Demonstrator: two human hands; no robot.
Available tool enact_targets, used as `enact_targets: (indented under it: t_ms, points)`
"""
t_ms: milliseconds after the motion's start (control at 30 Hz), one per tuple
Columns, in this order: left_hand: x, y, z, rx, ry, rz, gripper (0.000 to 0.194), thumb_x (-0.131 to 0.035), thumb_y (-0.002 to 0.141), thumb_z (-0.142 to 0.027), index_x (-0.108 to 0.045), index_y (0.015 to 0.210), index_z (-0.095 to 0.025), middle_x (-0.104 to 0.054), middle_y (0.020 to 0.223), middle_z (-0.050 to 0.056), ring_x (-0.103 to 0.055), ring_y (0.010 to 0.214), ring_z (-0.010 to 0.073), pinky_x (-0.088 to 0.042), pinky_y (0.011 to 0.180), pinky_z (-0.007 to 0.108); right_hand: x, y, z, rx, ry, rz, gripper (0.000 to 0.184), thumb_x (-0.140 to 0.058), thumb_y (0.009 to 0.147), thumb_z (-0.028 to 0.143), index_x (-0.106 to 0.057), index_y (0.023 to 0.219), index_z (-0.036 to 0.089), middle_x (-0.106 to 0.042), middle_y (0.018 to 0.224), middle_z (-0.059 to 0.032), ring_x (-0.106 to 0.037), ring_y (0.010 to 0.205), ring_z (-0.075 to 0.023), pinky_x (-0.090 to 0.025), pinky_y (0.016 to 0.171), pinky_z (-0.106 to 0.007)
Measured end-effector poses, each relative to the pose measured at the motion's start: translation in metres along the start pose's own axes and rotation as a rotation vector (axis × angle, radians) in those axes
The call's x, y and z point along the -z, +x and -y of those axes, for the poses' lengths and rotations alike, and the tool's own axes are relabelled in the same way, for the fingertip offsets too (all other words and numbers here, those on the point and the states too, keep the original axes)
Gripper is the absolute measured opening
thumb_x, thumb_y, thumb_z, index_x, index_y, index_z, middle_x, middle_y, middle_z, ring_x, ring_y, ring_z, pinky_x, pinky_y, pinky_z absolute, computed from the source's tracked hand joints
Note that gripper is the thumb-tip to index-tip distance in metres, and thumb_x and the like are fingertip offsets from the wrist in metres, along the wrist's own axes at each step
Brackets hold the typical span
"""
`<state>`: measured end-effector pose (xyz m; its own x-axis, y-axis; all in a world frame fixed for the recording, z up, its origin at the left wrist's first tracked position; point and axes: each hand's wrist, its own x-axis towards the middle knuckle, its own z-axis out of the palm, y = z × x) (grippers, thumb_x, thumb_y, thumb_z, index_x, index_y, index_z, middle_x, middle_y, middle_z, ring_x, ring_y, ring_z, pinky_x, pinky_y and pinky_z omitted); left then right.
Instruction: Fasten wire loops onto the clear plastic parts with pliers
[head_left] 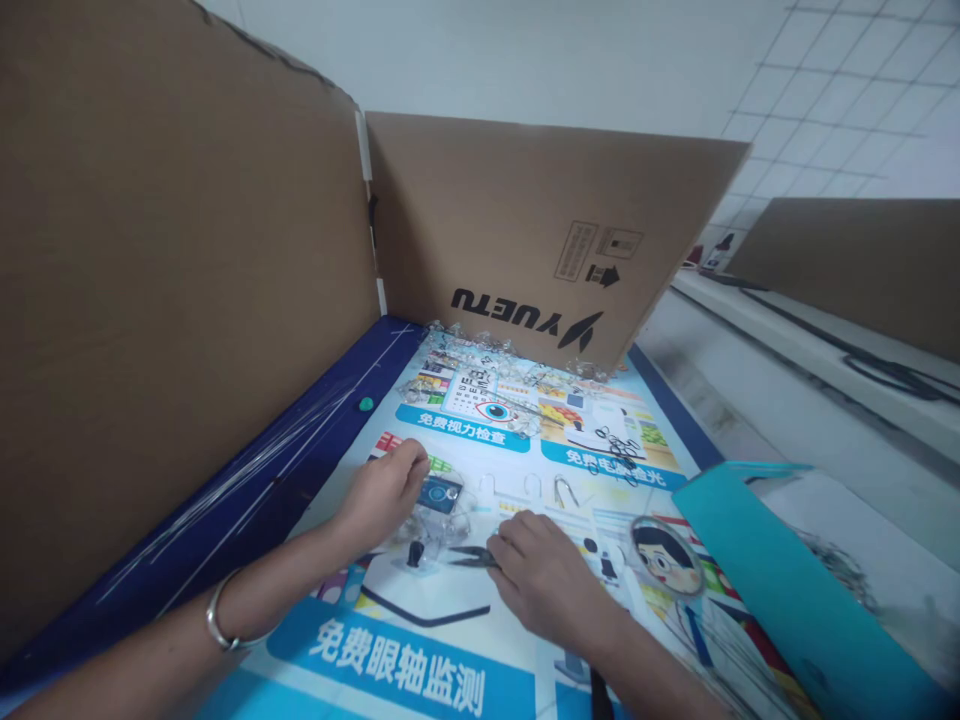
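Note:
My right hand (541,570) is wrapped round a pair of pliers (471,556), whose dark, narrow jaws point left and look slightly parted. One dark handle shows below the wrist. Left of them, my left hand (388,490) is closed in a pinch; whatever sits between its fingertips is too small or hidden to name. Clear, shiny loops (448,525), perhaps thin wire or plastic, lie just beside those fingers. Beyond both hands, a few bent wire hooks (564,490) rest on the printed sheet (510,510).
Cardboard panels (510,220) wall off the left and back. Clear and wiry bits (480,345) lie along the back, with dark rings (619,450) nearer. Straight wires (247,470) and a green lump (365,404) lie left. A teal box (795,570) with wire pieces stands right.

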<state>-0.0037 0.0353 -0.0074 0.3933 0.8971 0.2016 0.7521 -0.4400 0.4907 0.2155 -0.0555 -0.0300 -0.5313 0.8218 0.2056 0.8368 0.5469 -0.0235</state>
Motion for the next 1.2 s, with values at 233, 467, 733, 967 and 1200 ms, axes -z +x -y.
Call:
enact_targets:
  t_ms: [233,467,733,967,1200]
  points:
    - [-0.013,-0.005,-0.002,-0.028,0.098,0.056,0.014,-0.034,0.089,-0.025,-0.046,0.086,-0.02,-0.061,0.071,0.002,-0.06,0.064,0.0178,-0.032,0.054,0.023,0.038,-0.008,-0.05,-0.364,-0.109,-0.104,0.017,-0.048,0.082,0.026,-0.062,0.089,0.018,-0.062,0.086,-0.0087,-0.053,0.088,-0.0228,-0.04,0.073,-0.032]
    - [-0.018,-0.007,0.0,-0.043,0.101,0.055,0.015,-0.034,0.089,-0.025,-0.047,0.084,-0.02,-0.06,0.068,0.0,-0.058,0.061,0.0164,-0.03,0.053,0.023,0.042,-0.01,-0.056,-0.496,-0.041,0.037,0.016,-0.051,0.081,0.029,-0.063,0.088,0.021,-0.062,0.082,-0.005,-0.055,0.084,-0.0199,-0.041,0.066,-0.027]
    - [-0.021,-0.007,0.003,-0.067,0.008,0.027,0.014,-0.033,0.089,-0.024,-0.046,0.083,-0.02,-0.059,0.07,0.0,-0.056,0.058,0.014,-0.031,0.054,0.022,0.019,-0.003,-0.039,-0.393,-0.087,0.0,0.013,-0.051,0.081,0.026,-0.061,0.086,0.02,-0.059,0.081,-0.0058,-0.052,0.086,-0.0208,-0.039,0.072,-0.03]
    - [-0.023,-0.008,0.002,-0.065,-0.01,0.01,0.016,-0.033,0.09,-0.026,-0.046,0.083,-0.02,-0.058,0.069,-0.001,-0.055,0.059,0.0139,-0.032,0.054,0.022,0.003,-0.002,-0.038,-0.379,-0.122,-0.017,0.013,-0.05,0.082,0.025,-0.061,0.085,0.019,-0.06,0.085,-0.0066,-0.051,0.089,-0.0201,-0.038,0.078,-0.03]
    - [-0.024,-0.008,0.005,-0.078,-0.011,0.002,0.015,-0.035,0.089,-0.028,-0.046,0.082,-0.02,-0.057,0.069,-0.001,-0.054,0.058,0.0135,-0.031,0.054,0.022,-0.01,0.0,-0.04,-0.367,-0.167,-0.047,0.01,-0.053,0.081,0.023,-0.062,0.084,0.02,-0.061,0.083,-0.0054,-0.053,0.086,-0.0199,-0.038,0.077,-0.03]
